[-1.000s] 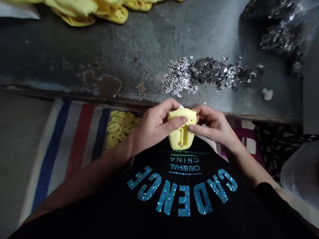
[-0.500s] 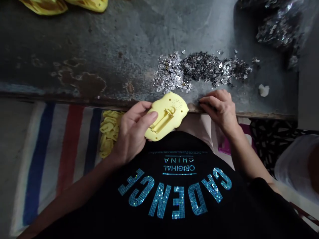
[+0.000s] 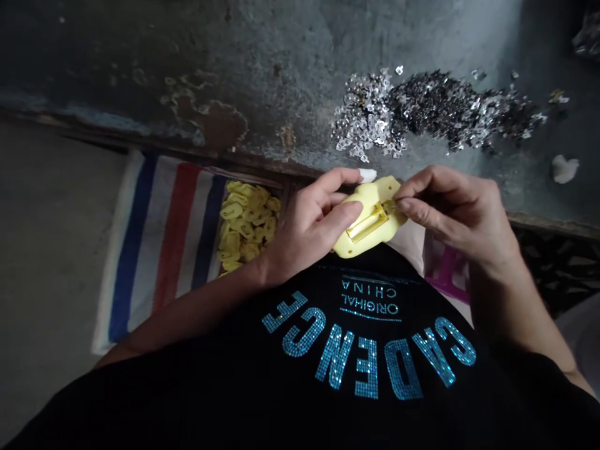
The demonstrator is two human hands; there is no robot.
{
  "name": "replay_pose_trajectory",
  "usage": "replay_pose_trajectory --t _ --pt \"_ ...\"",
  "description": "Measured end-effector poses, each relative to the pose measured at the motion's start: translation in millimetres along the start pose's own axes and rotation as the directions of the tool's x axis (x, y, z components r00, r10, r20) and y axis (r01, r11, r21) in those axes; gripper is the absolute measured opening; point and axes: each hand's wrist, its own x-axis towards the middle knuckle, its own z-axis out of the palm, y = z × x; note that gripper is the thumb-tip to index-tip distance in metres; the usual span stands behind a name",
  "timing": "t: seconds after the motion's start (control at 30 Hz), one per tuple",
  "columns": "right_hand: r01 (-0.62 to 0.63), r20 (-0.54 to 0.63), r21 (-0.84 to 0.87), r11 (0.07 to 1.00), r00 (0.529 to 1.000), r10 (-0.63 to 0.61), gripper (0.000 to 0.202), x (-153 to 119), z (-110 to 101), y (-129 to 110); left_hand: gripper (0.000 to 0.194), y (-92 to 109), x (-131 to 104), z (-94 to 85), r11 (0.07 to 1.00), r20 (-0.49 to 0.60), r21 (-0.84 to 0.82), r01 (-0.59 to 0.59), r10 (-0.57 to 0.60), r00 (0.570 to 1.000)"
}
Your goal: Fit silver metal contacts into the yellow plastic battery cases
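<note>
My left hand (image 3: 312, 222) is closed on a yellow plastic toy shell (image 3: 349, 249), thumb on its face and fingers behind. The shell is tilted, its open battery compartment (image 3: 368, 226) facing up at me. A white covering wraps the tip of my left index finger. My right hand (image 3: 462, 209) is closed in a pinch at the compartment's upper right end, on a small metal battery contact (image 3: 388, 205) mostly hidden by the fingertips. Beyond both hands, a pile of small silvery metal contacts (image 3: 435, 103) is spread on the dark worktable (image 3: 290, 56).
Left of my lap, yellow plastic parts (image 3: 248, 219) fill a container beside a striped woven sheet (image 3: 164, 231). A white lump (image 3: 565, 169) lies right of the metal pile. The table's worn front edge runs just beyond my hands. Something purple (image 3: 447, 275) shows under my right forearm.
My right hand has moved from the table edge to the shell's battery compartment. The left hand still holds the shell, its index finger now extended along the far side. The view has shifted left.
</note>
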Motion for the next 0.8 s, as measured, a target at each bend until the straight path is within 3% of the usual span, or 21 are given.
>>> replay_pose_trajectory --t 0.17,0.5,0.8 --pt "-0.072 0.059 0.038 0.997 0.996 0.070 0.031 9.2 -1.7 -3.9 0.033 -2.5 -3.3 -0.1 0.999 0.013 -0.018 -0.036 0.036 0.999" --pt "-0.128 0.120 0.232 0.964 0.988 0.102 0.034 16.6 -1.5 -11.0 0.036 3.0 -3.2 3.0 0.997 0.069 -0.066 -0.033 0.038 0.997" --pt "-0.104 0.078 0.058 0.993 0.992 0.100 0.033 18.2 -0.9 -15.4 0.039 3.2 -2.8 4.5 1.000 0.056 -0.025 -0.018 0.019 0.998"
